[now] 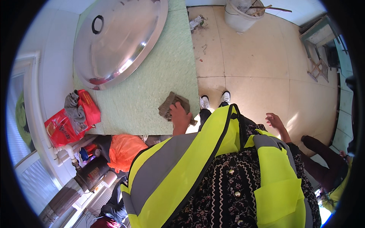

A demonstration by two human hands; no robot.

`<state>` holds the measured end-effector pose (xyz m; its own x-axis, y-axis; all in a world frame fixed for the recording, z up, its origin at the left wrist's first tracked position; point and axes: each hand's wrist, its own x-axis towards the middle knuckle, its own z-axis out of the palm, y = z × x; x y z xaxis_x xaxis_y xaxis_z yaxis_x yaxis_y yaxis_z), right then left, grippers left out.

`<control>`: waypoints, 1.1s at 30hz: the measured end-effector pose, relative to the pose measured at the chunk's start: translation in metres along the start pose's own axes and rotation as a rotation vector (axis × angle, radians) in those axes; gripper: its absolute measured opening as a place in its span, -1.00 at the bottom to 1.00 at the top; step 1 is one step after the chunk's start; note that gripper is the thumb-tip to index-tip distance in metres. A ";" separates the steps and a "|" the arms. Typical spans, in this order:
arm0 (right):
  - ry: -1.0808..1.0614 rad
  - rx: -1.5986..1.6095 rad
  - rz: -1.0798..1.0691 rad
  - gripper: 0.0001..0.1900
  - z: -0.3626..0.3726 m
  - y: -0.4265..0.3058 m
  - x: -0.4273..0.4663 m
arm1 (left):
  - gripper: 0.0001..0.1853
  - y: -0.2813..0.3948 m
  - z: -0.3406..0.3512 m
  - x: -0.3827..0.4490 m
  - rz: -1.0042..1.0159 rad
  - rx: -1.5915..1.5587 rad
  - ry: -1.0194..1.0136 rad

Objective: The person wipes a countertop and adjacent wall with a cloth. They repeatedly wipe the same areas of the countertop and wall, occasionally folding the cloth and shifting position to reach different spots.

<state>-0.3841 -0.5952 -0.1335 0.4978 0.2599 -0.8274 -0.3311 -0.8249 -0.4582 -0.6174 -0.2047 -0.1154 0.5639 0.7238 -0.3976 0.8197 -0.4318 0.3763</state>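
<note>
My left hand presses on a folded brown-grey cloth near the right edge of a pale green speckled countertop. The fingers spread over the cloth and hide part of it. My right hand hangs over the floor to the right of my body, with loosely bent fingers and nothing seen in it. Beyond the cloth, a large domed stainless-steel lid with a black loop handle covers much of the counter's far part.
Red plastic bags and a grey rag lie at the counter's left corner. An orange bag and a stovepipe are nearby. A bucket of debris, litter and a folding stool stand or lie on the floor; another person is right.
</note>
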 end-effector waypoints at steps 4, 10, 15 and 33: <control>0.045 0.055 0.017 -0.64 -0.012 0.010 0.001 | -0.37 0.024 0.010 0.021 0.080 -0.054 0.000; 0.083 0.103 0.023 -0.65 -0.032 0.034 0.006 | -0.53 0.044 0.012 0.042 0.023 -0.127 0.072; 0.073 0.127 0.013 -0.67 -0.040 0.048 0.030 | -0.56 0.035 0.018 0.053 -0.018 -0.121 0.086; 0.079 0.230 0.033 -0.69 -0.079 0.038 0.075 | -0.56 0.089 0.007 0.157 -0.154 -0.131 0.143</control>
<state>-0.2964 -0.6470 -0.1873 0.5418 0.1875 -0.8193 -0.5175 -0.6937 -0.5009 -0.4556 -0.1331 -0.1497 0.4054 0.8488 -0.3395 0.8697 -0.2436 0.4293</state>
